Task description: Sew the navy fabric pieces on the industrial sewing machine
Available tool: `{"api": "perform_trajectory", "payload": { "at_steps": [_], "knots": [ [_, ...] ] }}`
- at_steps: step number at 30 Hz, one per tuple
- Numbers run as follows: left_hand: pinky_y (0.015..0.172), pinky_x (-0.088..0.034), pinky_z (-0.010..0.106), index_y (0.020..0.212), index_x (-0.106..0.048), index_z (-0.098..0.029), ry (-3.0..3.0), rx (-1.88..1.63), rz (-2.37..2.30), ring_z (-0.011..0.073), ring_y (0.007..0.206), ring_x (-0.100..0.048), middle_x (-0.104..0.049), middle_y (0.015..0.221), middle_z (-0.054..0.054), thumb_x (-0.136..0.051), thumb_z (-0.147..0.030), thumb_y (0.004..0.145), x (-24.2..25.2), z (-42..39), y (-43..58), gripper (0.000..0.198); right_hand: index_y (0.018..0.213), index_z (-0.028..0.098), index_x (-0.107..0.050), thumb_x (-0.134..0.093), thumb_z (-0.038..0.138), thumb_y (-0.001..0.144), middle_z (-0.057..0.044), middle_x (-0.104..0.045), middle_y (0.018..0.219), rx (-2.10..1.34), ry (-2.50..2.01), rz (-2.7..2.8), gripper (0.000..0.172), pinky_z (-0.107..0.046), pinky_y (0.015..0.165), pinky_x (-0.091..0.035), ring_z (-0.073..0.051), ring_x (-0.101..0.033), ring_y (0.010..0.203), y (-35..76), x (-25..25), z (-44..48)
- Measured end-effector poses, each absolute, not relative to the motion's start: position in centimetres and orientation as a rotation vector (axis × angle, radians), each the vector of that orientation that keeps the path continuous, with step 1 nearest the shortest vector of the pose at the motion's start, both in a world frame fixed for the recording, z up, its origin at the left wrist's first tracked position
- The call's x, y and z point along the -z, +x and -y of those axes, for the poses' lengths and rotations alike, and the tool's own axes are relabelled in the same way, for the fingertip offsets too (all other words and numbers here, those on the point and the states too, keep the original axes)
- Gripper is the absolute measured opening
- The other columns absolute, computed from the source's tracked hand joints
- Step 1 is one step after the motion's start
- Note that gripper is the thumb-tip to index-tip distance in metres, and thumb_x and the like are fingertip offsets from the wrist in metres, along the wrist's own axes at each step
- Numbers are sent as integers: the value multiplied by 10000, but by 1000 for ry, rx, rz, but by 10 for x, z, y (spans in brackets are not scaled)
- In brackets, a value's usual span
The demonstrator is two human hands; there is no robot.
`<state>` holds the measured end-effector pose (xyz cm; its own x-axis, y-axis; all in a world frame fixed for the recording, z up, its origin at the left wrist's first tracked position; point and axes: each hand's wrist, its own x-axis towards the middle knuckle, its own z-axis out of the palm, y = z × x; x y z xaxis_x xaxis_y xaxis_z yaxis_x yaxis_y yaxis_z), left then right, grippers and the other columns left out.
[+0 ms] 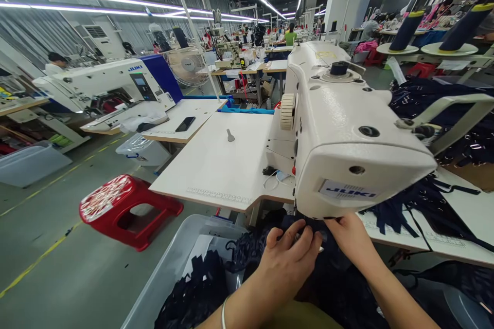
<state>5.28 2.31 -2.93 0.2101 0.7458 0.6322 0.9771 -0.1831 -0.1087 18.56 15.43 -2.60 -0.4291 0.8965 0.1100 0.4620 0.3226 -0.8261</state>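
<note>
Left hand (289,262) and right hand (349,236) pinch fabric (335,293) under the machine (339,128); stitching looks barely begun, with the bin (154,288) beside it full.

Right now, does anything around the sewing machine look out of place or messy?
Nothing looks damaged. Dark strips spill off the table edge right of the sewing machine. A red stool stands alone in the aisle. The left hand and right hand are on dark fabric.

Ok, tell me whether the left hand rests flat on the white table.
No, the left hand grips dark fabric below the sewing machine head, off the white table.
</note>
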Motion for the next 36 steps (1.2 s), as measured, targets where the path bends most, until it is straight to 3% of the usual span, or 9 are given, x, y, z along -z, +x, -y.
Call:
{"api": "perform_trajectory", "payload": {
  "at_steps": [5, 12, 16, 28, 36],
  "knots": [
    [907, -293, 329, 1196, -604, -217, -1982, 618, 1652, 161, 1164, -516, -638, 1133, -19, -536, -318, 922, 25, -25, 55, 300, 623, 212, -657, -501, 304, 752, -39, -661, 561, -916, -1130, 2022, 222, -312, 746, -509, -268, -664, 830, 182, 30, -159],
    [872, -311, 344, 1219, -594, -185, -1944, 586, 1695, 184, 1180, -485, -609, 1172, 7, -535, -350, 912, 29, -29, 61, 353, 862, 195, -712, -485, 292, 759, -96, -742, 818, -858, -1038, 2043, 267, -383, 872, -501, -305, -640, 1030, 178, 42, -170],
    [873, -307, 342, 1213, -601, -174, -1912, 566, 1694, 194, 1168, -487, -601, 1171, 26, -547, -351, 891, 31, -31, 64, 371, 871, 200, -711, -505, 288, 757, -109, -742, 870, -815, -985, 2055, 251, -421, 926, -486, -321, -621, 1073, 175, 45, -176],
    [883, -304, 329, 1190, -621, -178, -1879, 543, 1682, 192, 1142, -509, -603, 1145, 36, -544, -342, 880, 30, -32, 65, 359, 920, 185, -683, -477, 289, 792, -120, -726, 879, -683, -929, 2087, 264, -442, 855, -529, -329, -619, 1062, 174, 49, -177],
    [891, -307, 327, 1185, -618, -171, -1895, 584, 1696, 185, 1152, -508, -613, 1127, 22, -555, -336, 881, 28, -32, 65, 352, 809, 205, -686, -488, 273, 803, -121, -726, 849, -713, -909, 2130, 209, -487, 935, -477, -336, -599, 1085, 173, 48, -178]
  ]
}}
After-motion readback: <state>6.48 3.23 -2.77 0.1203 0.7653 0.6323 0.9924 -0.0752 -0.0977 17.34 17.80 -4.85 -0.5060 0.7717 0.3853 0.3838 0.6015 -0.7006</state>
